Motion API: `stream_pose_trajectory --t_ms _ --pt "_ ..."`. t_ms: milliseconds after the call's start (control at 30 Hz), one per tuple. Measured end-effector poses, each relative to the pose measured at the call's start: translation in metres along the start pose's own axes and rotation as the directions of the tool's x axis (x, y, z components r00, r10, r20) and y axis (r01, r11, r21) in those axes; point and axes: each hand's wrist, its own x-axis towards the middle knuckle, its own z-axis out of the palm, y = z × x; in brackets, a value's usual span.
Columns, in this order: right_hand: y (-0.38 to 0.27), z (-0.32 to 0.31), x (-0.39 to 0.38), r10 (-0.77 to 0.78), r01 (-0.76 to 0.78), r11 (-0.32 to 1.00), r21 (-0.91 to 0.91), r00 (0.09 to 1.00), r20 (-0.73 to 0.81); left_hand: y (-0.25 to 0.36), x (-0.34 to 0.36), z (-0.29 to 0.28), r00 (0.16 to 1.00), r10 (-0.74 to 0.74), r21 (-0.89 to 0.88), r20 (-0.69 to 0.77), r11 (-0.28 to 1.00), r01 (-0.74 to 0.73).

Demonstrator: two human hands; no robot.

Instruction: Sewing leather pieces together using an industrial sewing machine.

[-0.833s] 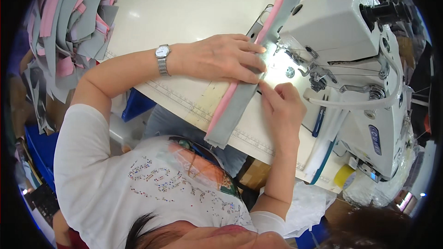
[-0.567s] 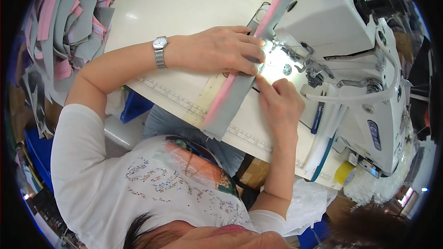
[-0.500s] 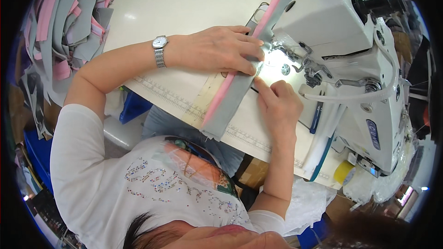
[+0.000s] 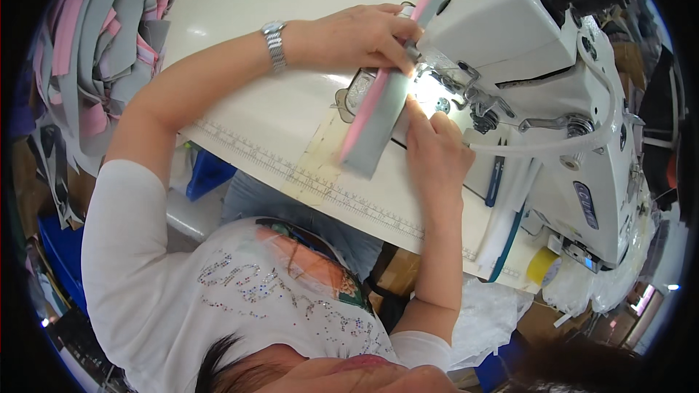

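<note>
A long grey and pink fabric strip (image 4: 380, 131) lies slantwise across the table beside the lit needle area of a white sewing machine (image 4: 491, 33). My left hand (image 4: 357, 38), wearing a metal wristwatch (image 4: 274, 42), bends over the strip from the left, its fingers closed on it near the presser foot. Nearer to me, my right hand (image 4: 439, 149) is closed too, with its fingertips at the strip's right edge beside the light. My left fingers hide part of the strip.
Many grey and pink fabric pieces (image 4: 95, 44) hang at the far left. Dark thread snips (image 4: 496, 178) lie right of my right hand, near a yellow tape roll (image 4: 542, 267). A printed ruler scale (image 4: 306, 177) follows the table's front edge.
The strip has slid away from me along the machine, its near end now farther from the table edge. My left hand has moved up with it; my right hand has shifted slightly away from me.
</note>
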Motion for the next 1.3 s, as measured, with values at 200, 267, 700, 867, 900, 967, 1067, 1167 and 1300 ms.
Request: stream_pose_trajectory --t_ms 200,267,700,867,900,967,1067,1167,1300 --pt "-0.004 -0.008 -0.004 0.033 -0.032 0.993 0.11 0.999 -0.007 -0.016 0.006 0.009 1.0 0.012 -0.079 -0.009 0.997 -0.013" --pt "-0.004 -0.01 -0.007 0.04 -0.039 0.985 0.166 0.999 -0.006 -0.017 0.002 0.007 0.999 0.019 -0.064 -0.043 0.998 -0.022" --pt "0.004 -0.017 -0.01 0.194 -0.151 0.921 0.358 0.977 -0.086 0.091 -0.093 -0.043 0.915 -0.396 0.118 -0.074 0.908 0.403" --pt "0.004 -0.015 -0.011 0.171 -0.117 0.917 0.381 0.979 -0.109 0.11 -0.119 -0.035 0.782 -0.623 0.174 -0.033 0.767 0.618" --pt "0.005 -0.014 -0.011 0.151 -0.095 0.92 0.38 0.981 -0.12 0.11 -0.125 -0.039 0.746 -0.661 0.159 -0.076 0.731 0.664" --pt "0.009 -0.014 -0.013 0.134 -0.073 0.921 0.383 0.982 -0.134 0.114 -0.135 -0.056 0.702 -0.712 0.21 -0.031 0.682 0.701" --pt "0.013 -0.016 -0.011 0.153 -0.068 0.928 0.367 0.966 -0.207 0.122 -0.149 -0.064 0.66 -0.751 0.27 -0.017 0.632 0.726" --pt "0.015 -0.027 -0.011 0.282 -0.176 0.883 0.435 0.939 -0.194 0.123 -0.144 -0.048 0.863 -0.445 0.317 -0.241 0.804 0.503" --pt "0.019 -0.023 -0.012 0.243 -0.153 0.876 0.457 0.959 -0.145 0.094 -0.143 -0.046 0.821 -0.531 0.385 -0.209 0.727 0.568"
